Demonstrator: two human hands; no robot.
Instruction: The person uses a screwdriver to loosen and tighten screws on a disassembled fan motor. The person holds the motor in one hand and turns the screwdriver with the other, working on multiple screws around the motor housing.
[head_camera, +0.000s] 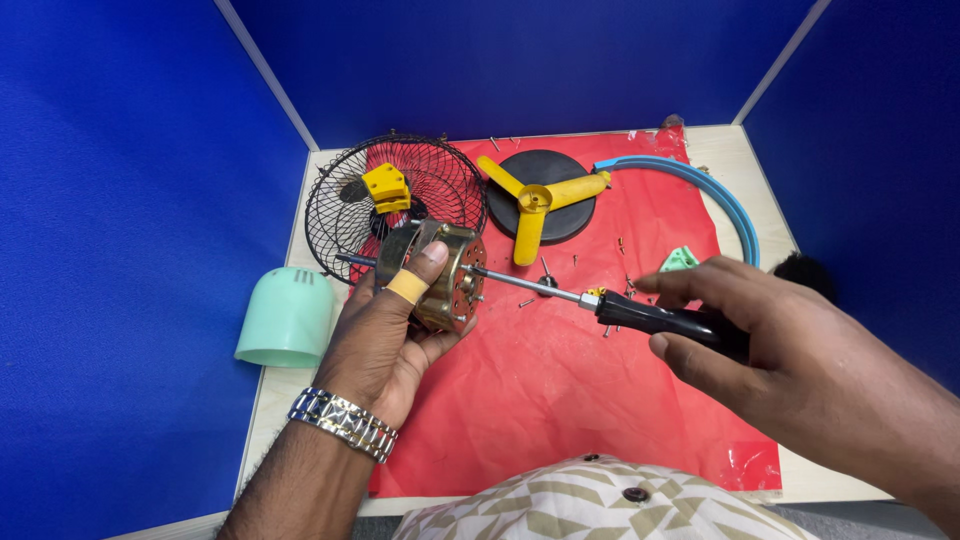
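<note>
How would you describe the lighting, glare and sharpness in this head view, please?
Head view: even, soft lighting; mild glare on the red sheet and the screwdriver handle; the motor in the left hand is sharp; the right hand is slightly soft; edges bow a little.

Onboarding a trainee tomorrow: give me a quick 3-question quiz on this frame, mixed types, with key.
1. Multiple choice: the left hand holds: A) the fan motor; B) the yellow fan blade; C) the mint green cover.
2. True or false: the screwdriver in the right hand points its tip at the motor.
3. Fill in: the yellow blade lies on a ___ round disc.

Key: 1 A; 2 true; 3 black.
</note>
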